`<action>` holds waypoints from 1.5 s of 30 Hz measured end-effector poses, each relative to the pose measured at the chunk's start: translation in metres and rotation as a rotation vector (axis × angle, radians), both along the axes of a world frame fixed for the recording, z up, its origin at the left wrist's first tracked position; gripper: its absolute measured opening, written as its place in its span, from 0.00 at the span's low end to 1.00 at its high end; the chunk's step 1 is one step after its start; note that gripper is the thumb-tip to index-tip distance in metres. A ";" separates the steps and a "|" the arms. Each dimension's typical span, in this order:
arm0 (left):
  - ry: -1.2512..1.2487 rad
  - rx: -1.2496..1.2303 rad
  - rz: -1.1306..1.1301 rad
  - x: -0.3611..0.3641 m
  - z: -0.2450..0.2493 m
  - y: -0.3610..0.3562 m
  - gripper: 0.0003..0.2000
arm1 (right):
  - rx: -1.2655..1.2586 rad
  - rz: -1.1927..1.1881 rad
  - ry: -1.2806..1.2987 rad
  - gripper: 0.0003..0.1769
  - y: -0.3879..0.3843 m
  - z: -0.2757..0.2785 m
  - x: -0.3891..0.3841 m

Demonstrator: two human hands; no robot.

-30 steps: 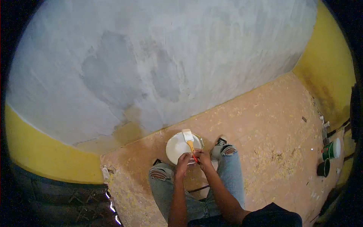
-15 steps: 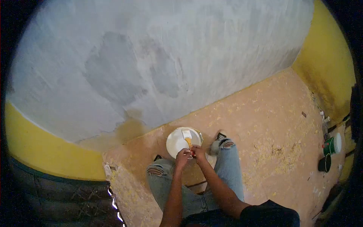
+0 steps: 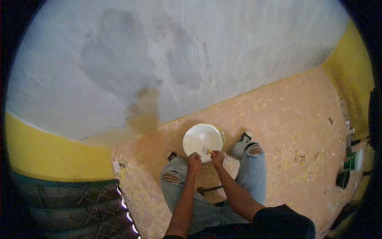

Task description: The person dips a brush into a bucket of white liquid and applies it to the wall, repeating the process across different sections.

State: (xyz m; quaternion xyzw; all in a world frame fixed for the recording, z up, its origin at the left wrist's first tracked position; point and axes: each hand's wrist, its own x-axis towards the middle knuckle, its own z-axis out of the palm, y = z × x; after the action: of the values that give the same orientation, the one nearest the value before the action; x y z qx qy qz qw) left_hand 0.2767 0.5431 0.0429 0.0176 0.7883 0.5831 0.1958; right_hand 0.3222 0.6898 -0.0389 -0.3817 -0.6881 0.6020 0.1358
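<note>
The paintbrush [image 3: 207, 150] was seen low at the near rim of the white bucket [image 3: 203, 137], whereas a moment before it was held higher with its bristles over the bucket's middle. From this it was judged that the brush had been lowered to the paint. Its handle was pinched by the right hand [image 3: 217, 157], the left hand [image 3: 194, 161] was curled closed just beside, its grip not discernible, and the bucket was stood on the flake-strewn floor [image 3: 286, 131] near the grey wall [image 3: 159, 59].
</note>
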 end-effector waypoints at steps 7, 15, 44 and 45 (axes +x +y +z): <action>0.136 -0.249 -0.064 -0.026 -0.059 0.004 0.09 | 0.440 0.312 -0.066 0.11 -0.002 -0.013 -0.029; 0.021 -0.162 0.018 -0.019 -0.107 -0.010 0.11 | 0.648 0.568 -0.149 0.08 -0.021 -0.092 -0.045; 0.298 0.195 -0.019 0.109 0.033 0.043 0.02 | 0.832 1.113 -0.162 0.20 0.039 0.069 0.057; 0.291 0.189 -0.014 0.108 0.037 0.041 0.02 | 0.823 1.121 -0.163 0.20 0.042 0.061 0.058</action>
State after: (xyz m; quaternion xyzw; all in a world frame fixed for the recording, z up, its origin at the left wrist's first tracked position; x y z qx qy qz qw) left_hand 0.3846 0.5843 0.0801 0.1255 0.7499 0.6444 0.0813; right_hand 0.3803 0.7314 0.0216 0.0691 -0.9613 0.2413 -0.1136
